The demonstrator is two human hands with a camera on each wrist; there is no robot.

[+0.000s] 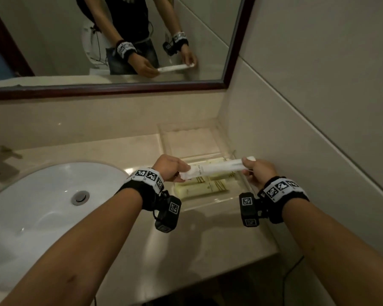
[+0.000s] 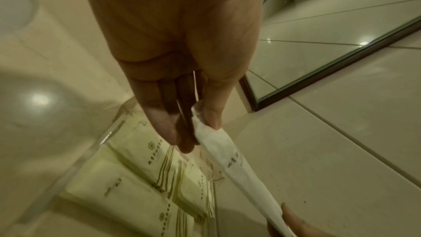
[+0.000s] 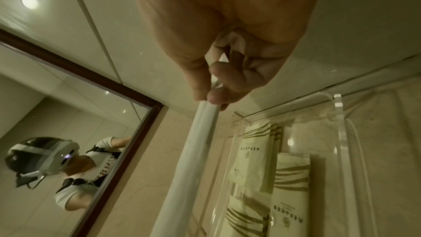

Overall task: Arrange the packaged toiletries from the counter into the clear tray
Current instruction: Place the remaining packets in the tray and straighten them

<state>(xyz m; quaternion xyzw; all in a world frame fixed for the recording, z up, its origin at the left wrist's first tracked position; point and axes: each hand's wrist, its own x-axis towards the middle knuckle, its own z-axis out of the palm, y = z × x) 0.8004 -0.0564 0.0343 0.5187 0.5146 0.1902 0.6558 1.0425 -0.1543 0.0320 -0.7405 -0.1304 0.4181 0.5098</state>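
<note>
Pinching opposite ends of a long white packet (image 1: 217,167), the left hand (image 1: 169,167) and right hand (image 1: 258,171) hold it level above the clear tray (image 1: 210,203). Cream packets with striped print (image 1: 206,186) already lie flat inside the tray's near compartment. The tray sits on the desk (image 1: 208,235) in the corner by the tiled wall, with the white sink (image 1: 42,208) to its left and the mirror (image 1: 111,40) above.

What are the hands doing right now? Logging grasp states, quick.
Left hand: pinches one end of the long white paper-wrapped packet.
Right hand: grips its other end.
</note>
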